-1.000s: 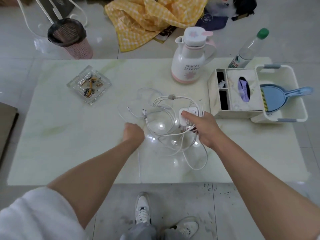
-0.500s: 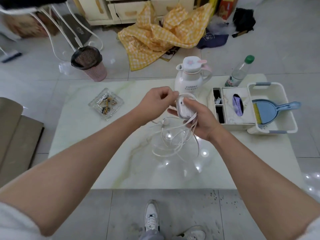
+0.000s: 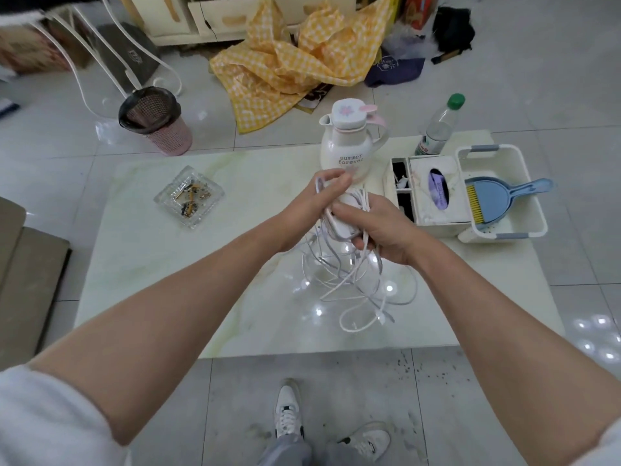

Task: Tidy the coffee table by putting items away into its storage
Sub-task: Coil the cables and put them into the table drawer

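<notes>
We see a glossy, marble-look desk (image 3: 174, 270) mirroring ceiling lights. The cables (image 3: 353, 284) look like smooth white plastic, the ashtray (image 3: 189, 196) like clear cut glass. The jug (image 3: 346, 146) has a shiny finish; the basket (image 3: 534, 196) and dustpan (image 3: 494, 200) look like matt plastic.

White jug (image 3: 346, 153) at far side of my worktop (image 3: 168, 264) reads "summer forever". Bottle (image 3: 438, 129) label red and green, too small to read. Nothing else legible.
</notes>
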